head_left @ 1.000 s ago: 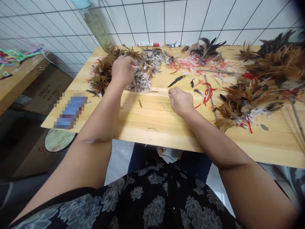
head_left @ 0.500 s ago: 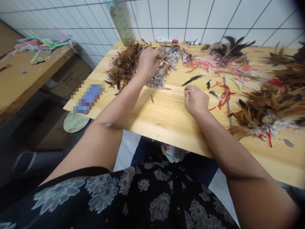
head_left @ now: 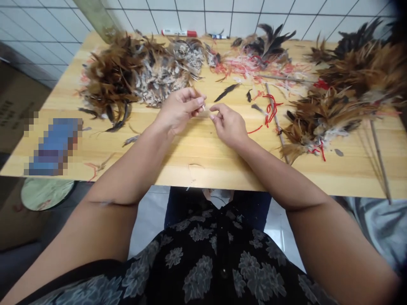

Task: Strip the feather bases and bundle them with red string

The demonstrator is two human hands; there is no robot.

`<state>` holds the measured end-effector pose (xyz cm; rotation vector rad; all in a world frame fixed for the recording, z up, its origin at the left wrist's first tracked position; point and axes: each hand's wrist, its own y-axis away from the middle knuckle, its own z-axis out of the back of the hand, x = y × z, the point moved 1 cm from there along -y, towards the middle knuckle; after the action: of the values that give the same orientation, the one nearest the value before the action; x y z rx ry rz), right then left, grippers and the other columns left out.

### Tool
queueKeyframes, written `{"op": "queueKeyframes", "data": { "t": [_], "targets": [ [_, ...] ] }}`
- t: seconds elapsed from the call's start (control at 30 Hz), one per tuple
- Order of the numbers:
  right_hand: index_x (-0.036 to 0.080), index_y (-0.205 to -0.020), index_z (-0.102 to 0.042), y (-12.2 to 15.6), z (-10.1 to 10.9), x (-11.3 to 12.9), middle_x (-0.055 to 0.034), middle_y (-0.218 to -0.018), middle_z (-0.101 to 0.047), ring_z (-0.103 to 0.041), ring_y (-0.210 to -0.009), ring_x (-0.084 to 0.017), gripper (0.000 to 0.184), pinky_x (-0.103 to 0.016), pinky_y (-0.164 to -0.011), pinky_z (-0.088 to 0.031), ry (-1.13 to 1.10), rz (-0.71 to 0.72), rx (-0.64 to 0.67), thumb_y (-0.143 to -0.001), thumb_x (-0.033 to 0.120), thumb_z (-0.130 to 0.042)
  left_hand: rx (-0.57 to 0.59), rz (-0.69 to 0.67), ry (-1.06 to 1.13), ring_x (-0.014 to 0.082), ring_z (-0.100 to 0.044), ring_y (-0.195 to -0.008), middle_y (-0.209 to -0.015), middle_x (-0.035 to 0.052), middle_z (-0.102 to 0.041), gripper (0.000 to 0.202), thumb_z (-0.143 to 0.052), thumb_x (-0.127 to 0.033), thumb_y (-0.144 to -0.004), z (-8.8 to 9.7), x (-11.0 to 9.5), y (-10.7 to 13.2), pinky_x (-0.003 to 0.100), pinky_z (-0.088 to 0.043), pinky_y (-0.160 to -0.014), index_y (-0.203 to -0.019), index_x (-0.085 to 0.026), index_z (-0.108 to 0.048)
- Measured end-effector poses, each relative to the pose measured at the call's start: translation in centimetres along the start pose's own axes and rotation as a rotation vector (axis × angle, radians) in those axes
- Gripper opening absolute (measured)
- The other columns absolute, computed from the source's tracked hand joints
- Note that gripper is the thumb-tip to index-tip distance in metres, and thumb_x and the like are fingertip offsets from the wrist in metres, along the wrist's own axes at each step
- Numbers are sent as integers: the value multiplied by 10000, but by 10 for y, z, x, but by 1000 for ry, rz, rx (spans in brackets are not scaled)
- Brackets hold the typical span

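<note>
Pinching slim brown feather [head_left: 195,90], pale-tipped | left hand [head_left: 178,111] clamped on it | right hand [head_left: 231,125] grip unclear

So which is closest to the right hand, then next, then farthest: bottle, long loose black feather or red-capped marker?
1. Long loose black feather, just beyond the right hand.
2. Red-capped marker, back left.
3. Greenish bottle, farther left.

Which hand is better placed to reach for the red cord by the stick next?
Probably the right hand: it is clearly nearer the red cord, which lies on its outer side. The left hand is farther off and seems to pinch something small and pale.
</note>
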<state>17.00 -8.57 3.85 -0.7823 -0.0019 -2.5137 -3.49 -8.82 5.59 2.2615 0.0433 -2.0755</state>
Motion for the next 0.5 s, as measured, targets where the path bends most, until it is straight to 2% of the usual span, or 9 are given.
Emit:
{"op": "queueKeyframes", "data": {
  "t": [0.13, 0.27, 0.37, 0.5],
  "targets": [
    [191, -1518, -785, -5, -14, -22, -116, -1156, -881, -805, -1098, -298, 451, -397, -998, -616, -113, 92, -93, -1270, 480, -545, 27, -21, 71, 142, -742, -717, -787, -17, -706, 453, -1150, -230, -972, 4, 8, -1, 199, -581, -655, -870, -203, -709],
    [201, -1447, -815, -4, -21, -27, -73, -1012, -829, -764, -965, -258, 459, -365, -908, -570, -183, 97, -70, -1258, 566, -612, 61, -100, 24, 185, -765, -748, -766, -10, -699, 493, -1196, -367, -919, 2, 18, -1, 235, -606, -680, -901, -218, -727],
    [207, -1351, -836, -3, -24, -25, -36, -893, -753, -706, -877, -232, 435, -352, -846, -526, -245, 104, -64, -1236, 592, -669, 67, -159, -96, 239, -800, -816, -789, -4, -672, 445, -1171, -331, -934, 1, 22, -2, 302, -634, -747, -948, -229, -738],
    [211, -1116, -829, -6, -25, -25, 12, -771, -623, -584, -761, -185, 313, -340, -783, -455, -362, 86, -72, -1188, 504, -747, 45, -257, -285, 275, -806, -948, -849, 9, -671, 362, -1090, -223, -955, -2, 20, 0, 343, -643, -820, -957, -247, -729]
  ]
}}
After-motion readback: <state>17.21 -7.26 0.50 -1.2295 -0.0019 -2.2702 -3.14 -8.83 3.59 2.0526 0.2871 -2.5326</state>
